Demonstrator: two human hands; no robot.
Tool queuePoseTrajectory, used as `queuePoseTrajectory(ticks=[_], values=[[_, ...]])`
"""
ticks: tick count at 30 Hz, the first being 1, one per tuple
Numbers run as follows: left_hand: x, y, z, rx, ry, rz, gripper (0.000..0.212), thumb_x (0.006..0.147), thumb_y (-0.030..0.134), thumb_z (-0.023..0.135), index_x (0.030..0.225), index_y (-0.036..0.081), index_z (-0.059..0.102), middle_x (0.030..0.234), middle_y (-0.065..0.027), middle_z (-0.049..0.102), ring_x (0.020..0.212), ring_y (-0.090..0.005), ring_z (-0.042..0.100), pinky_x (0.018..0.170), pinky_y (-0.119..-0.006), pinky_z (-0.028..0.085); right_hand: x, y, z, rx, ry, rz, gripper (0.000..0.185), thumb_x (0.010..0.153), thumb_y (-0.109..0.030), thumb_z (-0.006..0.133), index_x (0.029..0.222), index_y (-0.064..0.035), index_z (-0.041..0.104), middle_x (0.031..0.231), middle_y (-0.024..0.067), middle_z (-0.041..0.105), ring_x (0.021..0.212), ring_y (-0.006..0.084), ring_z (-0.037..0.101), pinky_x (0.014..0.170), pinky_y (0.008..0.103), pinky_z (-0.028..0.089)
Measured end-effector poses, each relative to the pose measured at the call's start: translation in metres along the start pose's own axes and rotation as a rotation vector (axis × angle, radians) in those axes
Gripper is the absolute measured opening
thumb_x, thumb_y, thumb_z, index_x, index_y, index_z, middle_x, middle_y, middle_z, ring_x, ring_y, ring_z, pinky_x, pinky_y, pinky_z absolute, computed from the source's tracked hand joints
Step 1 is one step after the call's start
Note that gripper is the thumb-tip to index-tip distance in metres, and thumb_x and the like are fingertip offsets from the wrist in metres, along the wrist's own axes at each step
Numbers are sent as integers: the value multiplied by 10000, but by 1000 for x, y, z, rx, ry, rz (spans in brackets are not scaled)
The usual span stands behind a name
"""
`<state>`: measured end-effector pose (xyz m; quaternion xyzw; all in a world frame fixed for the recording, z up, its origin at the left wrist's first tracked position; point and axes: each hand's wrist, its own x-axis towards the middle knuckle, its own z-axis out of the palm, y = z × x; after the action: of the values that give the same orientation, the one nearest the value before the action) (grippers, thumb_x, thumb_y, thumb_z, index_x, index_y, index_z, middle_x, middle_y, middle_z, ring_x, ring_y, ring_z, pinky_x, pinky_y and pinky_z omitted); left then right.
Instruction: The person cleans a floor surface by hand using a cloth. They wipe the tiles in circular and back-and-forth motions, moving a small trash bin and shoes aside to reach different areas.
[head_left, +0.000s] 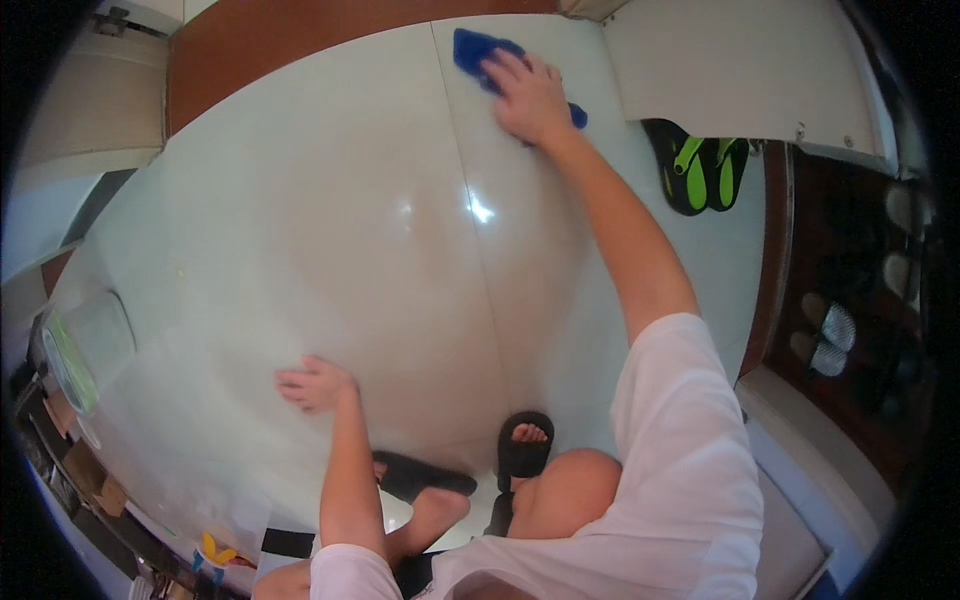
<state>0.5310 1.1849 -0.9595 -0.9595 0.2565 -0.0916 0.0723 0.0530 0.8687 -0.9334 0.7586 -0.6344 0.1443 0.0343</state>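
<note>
My right hand (531, 94) presses down on a blue cloth (474, 54) at the top of the view, on the glossy pale tiled floor (360, 247). Parts of the cloth show beyond the fingertips and beside the wrist; the rest is hidden beneath the palm. Lower and to the left, my left hand (316, 385) is on or just over the floor, fingers apart and nothing in it. My feet, in black slides (526, 450), are at the bottom centre, where I squat.
Black and green flip-flops (701, 176) lie under a white panel (742, 67) at the upper right. More footwear (831, 337) sits on a dark surface at the far right. A green-rimmed container (71, 364) stands on the left, near cluttered shelving. A brown threshold strip (300, 37) borders the floor's top.
</note>
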Motion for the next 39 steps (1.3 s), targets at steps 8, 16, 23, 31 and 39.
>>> queuePoseTrajectory(ticks=[8, 16, 23, 31, 39], values=[[-7, 5, 5, 39, -32, 5, 779, 1050, 565, 447, 1646, 86, 301, 1658, -211, 334, 1516, -364, 335, 1107, -611, 349, -34, 91, -22, -332, -59, 408, 636, 940, -336, 531, 1527, -91, 519, 1603, 139, 481, 1366, 419, 471, 1158, 564, 364], [-10, 3, 7, 11, -42, 20, 769, 1055, 546, 430, 1651, 82, 286, 1676, -212, 308, 1532, -375, 307, 1126, -626, 319, 54, 52, 9, -167, -52, 489, 628, 945, -329, 513, 1532, -105, 518, 1621, 108, 475, 1404, 420, 450, 1185, 585, 335], [5, -10, 9, -25, -7, 50, 783, 1044, 545, 421, 1647, 64, 284, 1665, -234, 308, 1529, -400, 300, 1115, -644, 321, 67, 23, 29, 37, 16, -43, 585, 967, -336, 516, 1538, -214, 537, 1621, 49, 485, 1476, 377, 411, 1207, 585, 326], [-10, 3, -1, 13, -47, 70, 813, 1026, 541, 468, 1641, 40, 288, 1639, -253, 327, 1512, -404, 314, 1084, -620, 351, 53, -14, 27, -112, 159, -140, 494, 917, -214, 574, 1397, -116, 640, 1470, 114, 621, 1369, 395, 546, 1150, 572, 407], [-2, -3, -6, 17, -28, 59, 797, 1028, 536, 463, 1632, 41, 303, 1630, -246, 337, 1511, -406, 309, 1073, -617, 359, -98, -159, -29, 251, -204, -357, 531, 883, -176, 643, 1410, -115, 628, 1566, 87, 531, 1485, 337, 442, 1222, 566, 329]])
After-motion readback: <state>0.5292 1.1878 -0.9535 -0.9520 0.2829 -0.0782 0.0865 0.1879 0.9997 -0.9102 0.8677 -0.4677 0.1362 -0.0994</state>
